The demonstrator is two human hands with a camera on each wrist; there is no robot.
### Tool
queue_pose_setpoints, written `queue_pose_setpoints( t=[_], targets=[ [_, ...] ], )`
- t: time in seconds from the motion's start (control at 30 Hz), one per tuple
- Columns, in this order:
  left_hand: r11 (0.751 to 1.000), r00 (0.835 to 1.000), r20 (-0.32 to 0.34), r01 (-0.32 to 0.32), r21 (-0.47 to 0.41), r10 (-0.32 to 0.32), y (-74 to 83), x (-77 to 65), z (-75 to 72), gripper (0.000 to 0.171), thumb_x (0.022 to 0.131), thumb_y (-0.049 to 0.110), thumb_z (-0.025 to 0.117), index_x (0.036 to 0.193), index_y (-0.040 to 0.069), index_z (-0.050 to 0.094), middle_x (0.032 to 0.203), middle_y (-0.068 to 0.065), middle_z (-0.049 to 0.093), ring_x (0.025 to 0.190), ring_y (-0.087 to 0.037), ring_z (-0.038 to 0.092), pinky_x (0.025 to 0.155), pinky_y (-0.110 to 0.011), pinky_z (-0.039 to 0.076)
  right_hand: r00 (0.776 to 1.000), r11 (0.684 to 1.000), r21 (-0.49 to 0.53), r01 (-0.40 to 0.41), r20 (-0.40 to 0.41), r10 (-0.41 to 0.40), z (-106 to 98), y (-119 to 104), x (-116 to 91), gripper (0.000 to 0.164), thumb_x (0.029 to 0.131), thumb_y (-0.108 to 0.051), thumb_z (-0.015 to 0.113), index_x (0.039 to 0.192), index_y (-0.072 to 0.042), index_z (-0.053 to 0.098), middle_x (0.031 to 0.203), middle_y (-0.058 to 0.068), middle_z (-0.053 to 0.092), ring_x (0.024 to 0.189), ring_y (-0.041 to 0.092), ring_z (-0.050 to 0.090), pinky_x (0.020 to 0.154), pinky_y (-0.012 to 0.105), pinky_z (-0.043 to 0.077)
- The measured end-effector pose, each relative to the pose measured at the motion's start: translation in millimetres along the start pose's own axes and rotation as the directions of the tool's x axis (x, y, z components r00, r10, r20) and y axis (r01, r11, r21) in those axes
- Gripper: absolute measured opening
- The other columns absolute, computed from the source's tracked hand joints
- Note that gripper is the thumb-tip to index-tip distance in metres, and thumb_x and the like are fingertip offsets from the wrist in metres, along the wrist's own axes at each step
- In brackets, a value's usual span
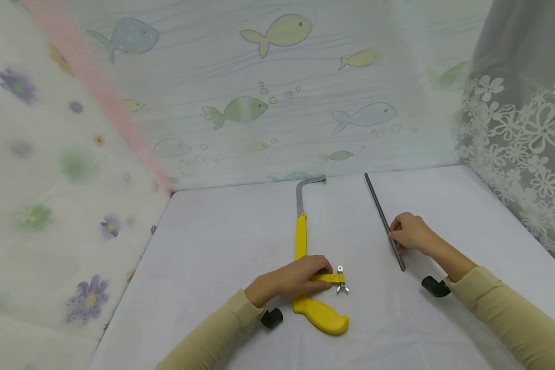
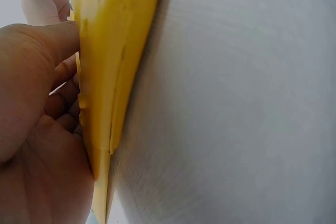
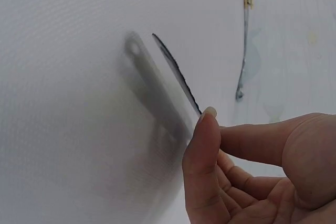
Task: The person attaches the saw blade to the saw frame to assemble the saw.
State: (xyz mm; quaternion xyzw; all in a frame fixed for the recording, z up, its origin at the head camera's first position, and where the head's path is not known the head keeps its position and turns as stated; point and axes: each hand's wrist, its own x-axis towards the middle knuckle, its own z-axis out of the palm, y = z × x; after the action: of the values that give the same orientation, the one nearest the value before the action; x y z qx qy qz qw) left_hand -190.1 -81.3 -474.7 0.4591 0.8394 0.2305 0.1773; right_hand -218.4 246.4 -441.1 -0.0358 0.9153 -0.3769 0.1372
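Observation:
A yellow hacksaw frame (image 1: 301,236) lies on the white table, its grey front arm bent to the right at the far end and its handle towards me. My left hand (image 1: 300,275) holds it just above the handle, by the short arm that carries a wing nut (image 1: 342,289). In the left wrist view, the thumb touches the yellow handle (image 2: 113,51), while the fingertips are partly hidden behind it. Between thumb and fingers, my right hand (image 1: 413,234) pinches a thin dark hacksaw blade (image 1: 376,200). The right wrist view shows the blade (image 3: 178,77) raised off the surface, above its shadow.
White cloth covers the table (image 1: 222,231). A curtain with printed fish (image 1: 245,110) stands along the back edge, flowered cloth (image 1: 88,298) on the left, and grey lace (image 1: 546,128) on the right. Black wrist mounts (image 1: 435,287) sit under both sleeves.

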Motion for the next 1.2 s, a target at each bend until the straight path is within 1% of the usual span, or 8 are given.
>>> queue_pose_setpoints(
  t=[0.13, 0.23, 0.4, 0.57, 0.87, 1.2],
  targets=[
    [1.0, 1.0, -0.001, 0.003, -0.004, -0.003, -0.2, 0.2, -0.5, 0.021, 0.103, 0.026, 0.065, 0.117, 0.011, 0.063, 0.107, 0.007, 0.06, 0.093, -0.004, 0.051, 0.086, -0.014, 0.044, 0.999, 0.998, 0.053, 0.022, 0.031, -0.024, -1.2, -3.4, -2.1, 0.017, 0.098, 0.0, 0.058, 0.106, 0.015, 0.057, 0.081, 0.013, 0.062, 0.063, 0.018, 0.062, 0.06, 0.033, 0.058],
    [1.0, 1.0, 0.006, 0.009, -0.015, -0.009, 0.6, -0.2, -1.3, 0.02, 0.103, 0.026, 0.065, 0.116, 0.011, 0.063, 0.105, 0.008, 0.059, 0.092, -0.004, 0.051, 0.084, -0.014, 0.044, 0.996, 0.994, 0.103, 0.045, 0.069, -0.052, -1.0, -7.3, -3.6, 0.019, 0.098, 0.0, 0.057, 0.108, 0.016, 0.056, 0.083, 0.013, 0.061, 0.068, 0.018, 0.061, 0.062, 0.034, 0.059],
    [0.999, 1.0, 0.014, 0.023, -0.043, -0.023, 1.0, -1.4, -1.5, 0.019, 0.103, 0.025, 0.065, 0.116, 0.012, 0.062, 0.103, 0.009, 0.059, 0.09, -0.004, 0.051, 0.083, -0.015, 0.045, 0.988, 0.984, 0.161, 0.07, 0.124, -0.09, 1.5, -15.4, -2.2, 0.019, 0.099, -0.001, 0.056, 0.109, 0.015, 0.057, 0.083, 0.01, 0.059, 0.071, 0.017, 0.058, 0.064, 0.033, 0.059],
    [0.998, 1.0, 0.012, 0.025, -0.057, -0.024, 0.4, -1.3, -0.6, 0.019, 0.103, 0.025, 0.065, 0.116, 0.012, 0.061, 0.103, 0.009, 0.059, 0.09, -0.004, 0.051, 0.082, -0.015, 0.045, 0.982, 0.977, 0.201, 0.066, 0.163, -0.1, 4.9, -18.3, 2.3, 0.019, 0.1, -0.002, 0.055, 0.11, 0.014, 0.057, 0.083, 0.008, 0.058, 0.072, 0.018, 0.058, 0.065, 0.033, 0.059],
    [0.998, 0.999, 0.016, 0.037, -0.055, -0.036, 1.5, -2.4, -1.6, 0.019, 0.103, 0.025, 0.064, 0.116, 0.012, 0.061, 0.102, 0.009, 0.059, 0.089, -0.004, 0.051, 0.081, -0.015, 0.045, 0.974, 0.966, 0.249, 0.067, 0.192, -0.117, 9.4, -26.2, 7.4, 0.022, 0.103, -0.003, 0.054, 0.114, 0.016, 0.057, 0.086, 0.009, 0.059, 0.075, 0.019, 0.059, 0.068, 0.033, 0.059],
    [0.997, 1.0, 0.015, 0.028, -0.073, -0.027, 1.9, -2.6, -1.6, 0.014, 0.102, 0.023, 0.066, 0.11, 0.014, 0.06, 0.098, 0.01, 0.058, 0.086, -0.004, 0.05, 0.079, -0.015, 0.045, 0.966, 0.956, 0.282, 0.076, 0.218, -0.141, 13.3, -24.1, 17.4, 0.023, 0.104, -0.004, 0.053, 0.115, 0.016, 0.056, 0.084, 0.008, 0.06, 0.074, 0.019, 0.059, 0.067, 0.034, 0.058]
  ],
)
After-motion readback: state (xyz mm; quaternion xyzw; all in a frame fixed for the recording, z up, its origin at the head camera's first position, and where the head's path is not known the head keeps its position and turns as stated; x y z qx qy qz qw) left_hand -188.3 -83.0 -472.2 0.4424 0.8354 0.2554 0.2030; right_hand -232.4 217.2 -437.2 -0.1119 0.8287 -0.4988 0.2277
